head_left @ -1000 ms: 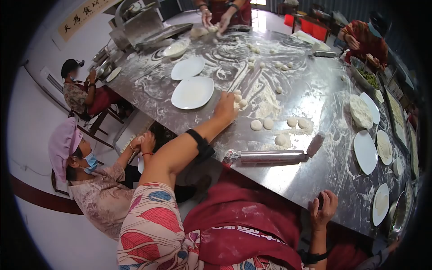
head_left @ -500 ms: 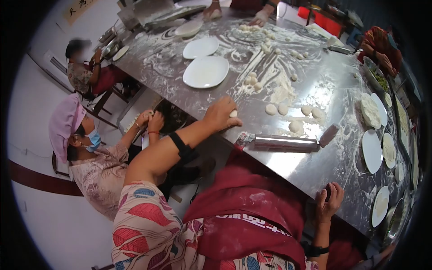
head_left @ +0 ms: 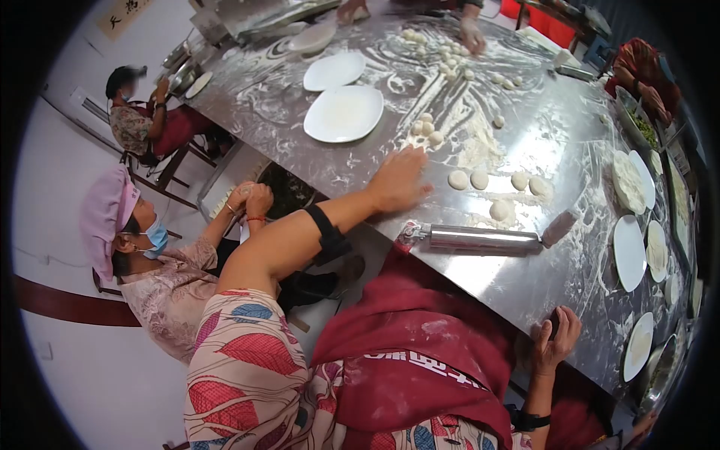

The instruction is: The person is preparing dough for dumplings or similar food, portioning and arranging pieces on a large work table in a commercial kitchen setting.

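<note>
My left hand (head_left: 400,180) is over the steel table (head_left: 480,289) with its fingers stretched out; its underside is hidden and the thumb side is slightly blurred. A cluster of small dough balls (head_left: 426,129) sits just beyond it. To its right are flattened dough pieces (head_left: 458,179) and a thicker round piece (head_left: 502,210) on flour. A metal rolling pin (head_left: 486,238) lies nearer me. My right hand (head_left: 556,341) rests at the table's near edge, fingers bent and thumb apart, with a dark patch between them that I cannot make out.
Two white plates (head_left: 343,114) stand beyond my left hand. On the right are more plates (head_left: 629,253), floury dough (head_left: 628,182) and a bowl of greens (head_left: 636,124). A person in a pink cap (head_left: 109,217) works at left; another person's hand (head_left: 472,35) is across the table.
My left hand has moved right and away from me, its fingers straightened; the dough ball seen in it before is out of sight. A hand across the table has shifted right.
</note>
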{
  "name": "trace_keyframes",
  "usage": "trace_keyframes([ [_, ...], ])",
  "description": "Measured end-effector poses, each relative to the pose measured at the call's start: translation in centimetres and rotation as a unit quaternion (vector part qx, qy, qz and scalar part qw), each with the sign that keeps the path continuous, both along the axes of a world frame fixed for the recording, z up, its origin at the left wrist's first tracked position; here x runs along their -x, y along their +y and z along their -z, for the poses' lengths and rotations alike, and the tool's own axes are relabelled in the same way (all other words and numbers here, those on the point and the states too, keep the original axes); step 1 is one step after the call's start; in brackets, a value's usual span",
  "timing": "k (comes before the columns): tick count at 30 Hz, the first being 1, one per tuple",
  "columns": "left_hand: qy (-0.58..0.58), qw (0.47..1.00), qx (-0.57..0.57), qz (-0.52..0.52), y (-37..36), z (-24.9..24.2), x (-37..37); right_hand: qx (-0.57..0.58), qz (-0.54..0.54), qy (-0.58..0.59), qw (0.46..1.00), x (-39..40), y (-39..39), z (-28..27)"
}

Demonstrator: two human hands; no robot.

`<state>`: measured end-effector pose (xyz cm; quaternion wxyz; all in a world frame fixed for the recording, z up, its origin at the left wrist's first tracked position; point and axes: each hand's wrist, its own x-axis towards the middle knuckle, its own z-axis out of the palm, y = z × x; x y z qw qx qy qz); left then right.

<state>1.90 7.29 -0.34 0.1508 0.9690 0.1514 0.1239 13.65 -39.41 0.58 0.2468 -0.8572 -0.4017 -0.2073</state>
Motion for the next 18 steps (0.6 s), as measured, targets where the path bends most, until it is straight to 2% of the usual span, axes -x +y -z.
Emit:
trace_keyframes([
  [2, -0.141, 0.96, 0.237, -0.049, 2.0, 0.6, 0.0, -0.009, 0.0, 0.009, 1.0, 0.0, -0.2, 0.0],
  [5, -0.067, 0.972, 0.102, -0.2, 1.4, -5.2, 3.3, -0.016, -0.004, 0.026, 1.0, 0.1, -0.6, 0.1],
  [8, 0.128, 0.964, 0.083, -0.217, 0.4, -5.9, 5.1, -0.015, -0.003, 0.015, 1.0, 0.0, -0.5, 0.2],
  [11, 0.091, 0.986, 0.053, -0.13, -0.2, -3.8, 4.0, -0.021, -0.001, 0.01, 1.0, 0.0, -0.2, -0.1],
  [12, 0.064, 0.974, 0.199, -0.09, 0.1, -3.3, 2.6, -0.026, 0.0, 0.011, 1.0, 0.1, -0.1, -0.2],
  [13, 0.038, 0.937, 0.344, -0.048, 0.3, -2.7, 0.8, -0.027, 0.0, 0.012, 1.0, 0.2, -0.1, -0.2],
  [14, 0.011, 0.877, 0.481, -0.005, 0.4, -2.4, -1.0, -0.028, -0.002, 0.011, 1.0, 0.2, -0.2, -0.1],
  [15, -0.026, 0.94, 0.34, -0.023, 0.5, -2.8, -2.6, -0.028, -0.005, 0.008, 1.0, 0.1, -0.3, -0.1],
  [16, -0.066, 0.979, 0.191, -0.04, 0.6, -3.2, -4.2, -0.027, -0.008, 0.004, 1.0, 0.0, -0.4, -0.2],
  [17, -0.105, 0.992, 0.039, -0.057, 0.5, -3.9, -5.4, -0.027, -0.009, -0.001, 1.0, -0.1, -0.5, -0.2],
  [18, -0.074, 0.995, 0.012, -0.062, 0.5, -4.6, -6.4, -0.028, -0.011, -0.006, 1.0, -0.1, -0.5, -0.1],
])
